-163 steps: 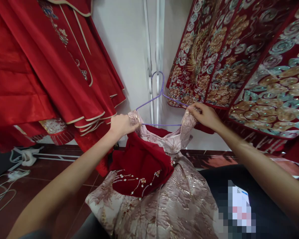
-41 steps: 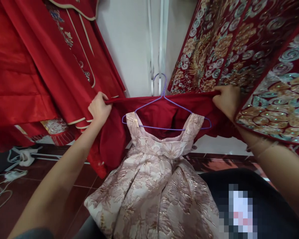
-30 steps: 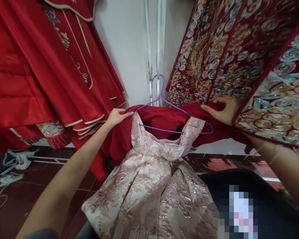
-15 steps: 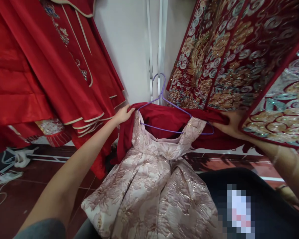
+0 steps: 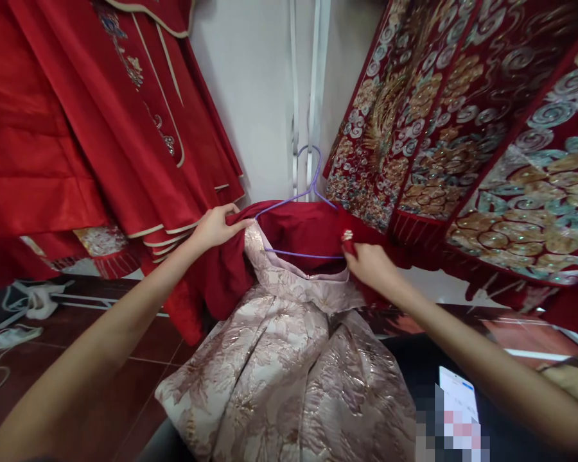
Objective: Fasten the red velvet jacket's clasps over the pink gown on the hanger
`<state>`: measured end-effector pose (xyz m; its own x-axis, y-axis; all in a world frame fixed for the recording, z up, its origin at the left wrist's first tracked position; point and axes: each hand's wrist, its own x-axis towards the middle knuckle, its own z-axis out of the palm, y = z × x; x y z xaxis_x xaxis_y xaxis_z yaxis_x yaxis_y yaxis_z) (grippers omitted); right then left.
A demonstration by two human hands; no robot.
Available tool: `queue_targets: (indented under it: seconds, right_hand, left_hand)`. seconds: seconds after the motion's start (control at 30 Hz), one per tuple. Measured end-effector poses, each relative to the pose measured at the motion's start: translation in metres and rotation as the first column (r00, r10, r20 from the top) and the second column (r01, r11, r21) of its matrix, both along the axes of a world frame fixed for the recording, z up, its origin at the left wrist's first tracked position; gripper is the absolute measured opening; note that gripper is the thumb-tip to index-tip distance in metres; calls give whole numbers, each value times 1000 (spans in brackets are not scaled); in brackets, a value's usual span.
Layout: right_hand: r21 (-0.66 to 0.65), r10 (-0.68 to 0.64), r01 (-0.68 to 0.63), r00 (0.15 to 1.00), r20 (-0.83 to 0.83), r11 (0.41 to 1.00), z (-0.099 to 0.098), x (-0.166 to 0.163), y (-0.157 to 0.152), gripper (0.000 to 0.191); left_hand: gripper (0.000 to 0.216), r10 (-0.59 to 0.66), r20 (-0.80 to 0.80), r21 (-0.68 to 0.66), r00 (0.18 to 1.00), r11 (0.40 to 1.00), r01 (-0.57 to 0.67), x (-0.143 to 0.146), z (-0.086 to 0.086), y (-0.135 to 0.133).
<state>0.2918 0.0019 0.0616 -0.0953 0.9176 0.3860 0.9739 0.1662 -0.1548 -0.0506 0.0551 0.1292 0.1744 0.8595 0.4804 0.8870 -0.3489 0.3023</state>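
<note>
A pale pink brocade dress [image 5: 279,359] with shiny floral patterning hangs from a purple hanger [image 5: 313,186] in front of me. Behind the dress straps, a dark red garment [image 5: 296,224] is draped around the same hanger. My left hand [image 5: 219,226] is closed on the red garment's cloth, beside the left dress strap. Near the right strap, my right hand [image 5: 372,268] pinches the edge of the red garment, just below a small gold-and-pearl-looking ornament [image 5: 347,235]. Red cloth covers the right end of the hanger and the upper right strap.
Red garments with cream piping [image 5: 139,160] hang on the left. Dark red embroidered garments [image 5: 443,147] hang on the right. White poles [image 5: 313,77] stand behind the hanger. A phone [image 5: 457,391] lies on something dark at lower right. White cables [image 5: 14,337] lie on the left floor.
My right hand has moved inward from the far right, bringing the red garment's edge over the right strap. My left hand has shifted slightly left, spreading the red cloth.
</note>
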Motion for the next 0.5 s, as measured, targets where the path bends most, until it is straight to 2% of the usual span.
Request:
queue_targets:
  seconds: [0.1,0.2,0.27,0.37,0.43,0.5]
  right_hand:
    - [-30,140,-144,983,-116,989,-4,-55,-2,39]
    - [-43,249,-263,946,-206,964,-1,-82,-5,40]
    - [-40,269,-284,938,-218,958,2,-80,-5,33]
    - [38,220,-219,923,-315,975,2,-56,1,19]
    - [130,195,-152,877,-439,980,4,-34,6,34]
    - [197,238,-156,825,-513,968,7,-14,10,52]
  left_hand:
    - [45,66,-29,43,997,997,-64,4,-2,-6]
    - [40,100,-14,75,995,992,-99,5,-5,-8]
    - [36,88,2,100,996,991,-87,3,-8,-6]
    - [36,42,41,169,998,984,-48,-3,-17,-7]
    - [40,51,105,194,993,978,-71,-7,-28,-10]
    - [39,78,163,159,984,982,-105,-10,-41,-15]
